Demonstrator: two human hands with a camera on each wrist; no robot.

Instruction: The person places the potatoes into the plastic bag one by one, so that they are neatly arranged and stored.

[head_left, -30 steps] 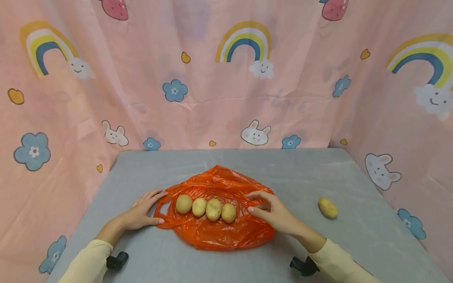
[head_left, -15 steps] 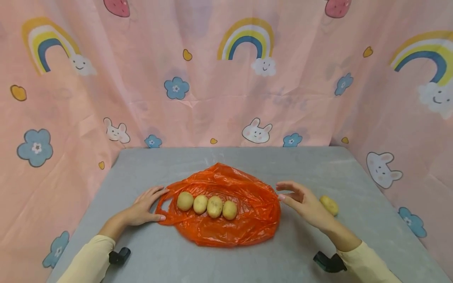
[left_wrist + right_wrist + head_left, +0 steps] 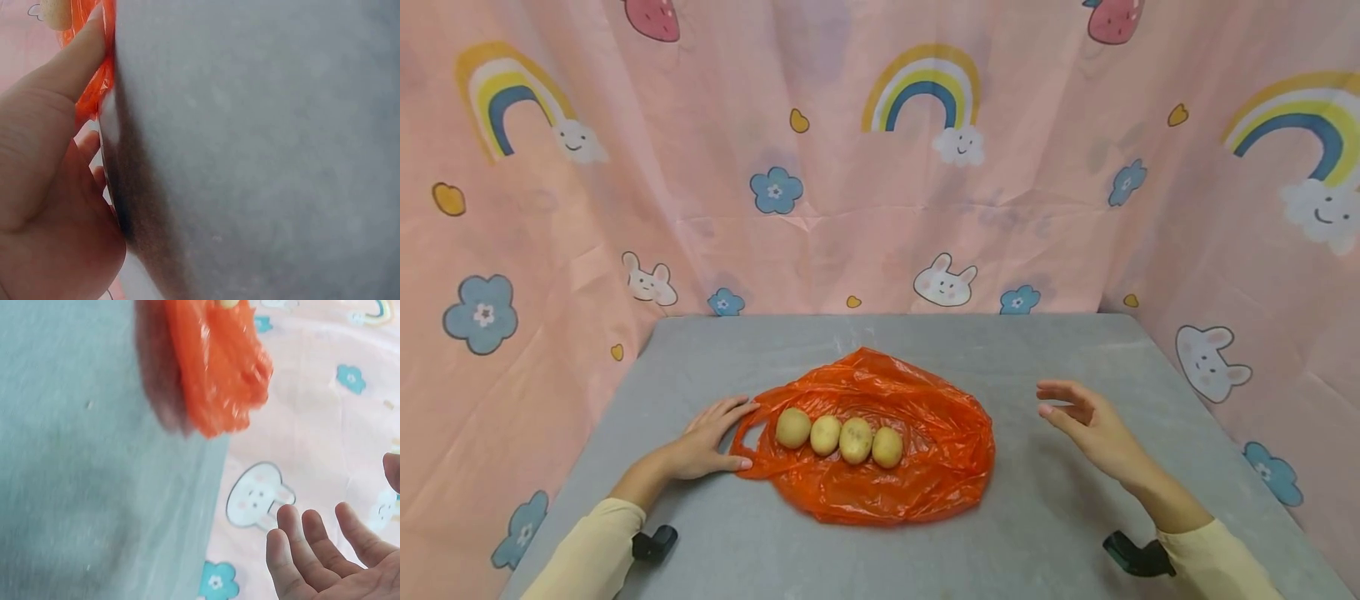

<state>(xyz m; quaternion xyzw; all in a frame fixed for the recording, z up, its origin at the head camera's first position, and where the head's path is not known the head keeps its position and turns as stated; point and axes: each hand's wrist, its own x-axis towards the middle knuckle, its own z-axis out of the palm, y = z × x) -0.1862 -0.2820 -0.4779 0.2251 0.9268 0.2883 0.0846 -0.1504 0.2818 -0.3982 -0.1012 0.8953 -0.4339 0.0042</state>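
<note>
An orange plastic bag (image 3: 940,425) lies spread on the grey table. On top of it sits a row of several potatoes (image 3: 856,440), side by side and slanting slightly down to the right. My left hand (image 3: 703,442) rests at the bag's left end, thumb and fingertips on the handle loop, fingers spread. In the left wrist view the thumb (image 3: 75,62) lies against the orange plastic. My right hand (image 3: 1093,429) is over the table right of the bag, fingers loosely bent and holding nothing. The lone potato on that side is hidden behind it.
The grey table (image 3: 925,562) reaches back to a pink patterned curtain (image 3: 850,250), which also hangs along the left and right sides. A dark wrist mount (image 3: 655,543) sits at the left sleeve and another dark mount (image 3: 1138,556) at the right one.
My right hand has moved from the bag's right side out to the right, now covering the lone potato. The bag's right end spread slightly outward. My left hand stays at the handle.
</note>
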